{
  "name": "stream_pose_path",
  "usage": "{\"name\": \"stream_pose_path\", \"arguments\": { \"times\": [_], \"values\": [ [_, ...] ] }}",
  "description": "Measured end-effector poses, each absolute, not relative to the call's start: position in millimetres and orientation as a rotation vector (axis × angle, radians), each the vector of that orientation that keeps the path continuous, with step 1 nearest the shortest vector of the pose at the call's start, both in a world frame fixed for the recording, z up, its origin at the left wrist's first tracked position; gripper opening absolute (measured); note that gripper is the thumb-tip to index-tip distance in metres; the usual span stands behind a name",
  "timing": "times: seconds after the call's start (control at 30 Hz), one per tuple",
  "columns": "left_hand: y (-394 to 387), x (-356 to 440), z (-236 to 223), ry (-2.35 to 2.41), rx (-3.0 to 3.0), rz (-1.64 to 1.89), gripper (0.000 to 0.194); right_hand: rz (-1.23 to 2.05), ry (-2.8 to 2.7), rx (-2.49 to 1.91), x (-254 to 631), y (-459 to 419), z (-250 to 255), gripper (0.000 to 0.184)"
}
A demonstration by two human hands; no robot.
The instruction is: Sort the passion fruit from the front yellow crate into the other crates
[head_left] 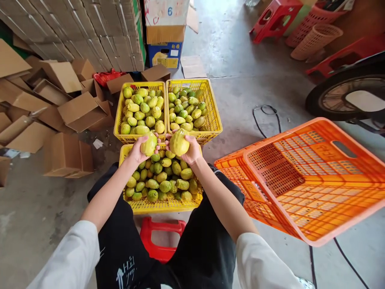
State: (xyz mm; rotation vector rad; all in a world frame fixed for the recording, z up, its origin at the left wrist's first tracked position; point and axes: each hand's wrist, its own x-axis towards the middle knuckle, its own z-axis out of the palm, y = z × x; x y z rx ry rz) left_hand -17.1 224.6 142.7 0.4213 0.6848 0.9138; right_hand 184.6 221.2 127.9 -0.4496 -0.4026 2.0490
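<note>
My left hand (pixel 138 151) is closed around a yellow-green lemon (pixel 149 144). Another lemon (pixel 179 142), larger and yellower, sits in the grip of my right hand (pixel 193 151). Both fruits are held up side by side, a small gap apart, above the near yellow crate (pixel 162 207), which is filled with green and yellow lemons (pixel 165 186). Just beyond my hands stand two more yellow crates: the far left crate (pixel 118 127) is full of lemons (pixel 139 115), and the far right crate (pixel 214 105) holds greener ones (pixel 187 108) with some wall showing.
An orange crate (pixel 323 237) lies tilted at my right. Small cardboard boxes (pixel 64 154) are heaped at left, below stacked flat cartons (pixel 99 36). A red stool (pixel 161 253) is between my legs. A wheel (pixel 319 100), black cable (pixel 278 120) and red stool (pixel 275 20) are at right.
</note>
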Motion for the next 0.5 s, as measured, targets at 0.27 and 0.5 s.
{"name": "stream_pose_path", "arguments": {
  "times": [0.27,0.5],
  "values": [
    [227.8,-10.9,139.7,0.772,0.372,0.986,0.018,2.104,-0.388,-0.508,176.4,218.0,125.1,0.035],
    [228.7,-19.5,148.1,0.652,0.183,0.923,0.046,2.036,-0.389,-0.468,188.7,219.4,140.0,0.038]
  ]
}}
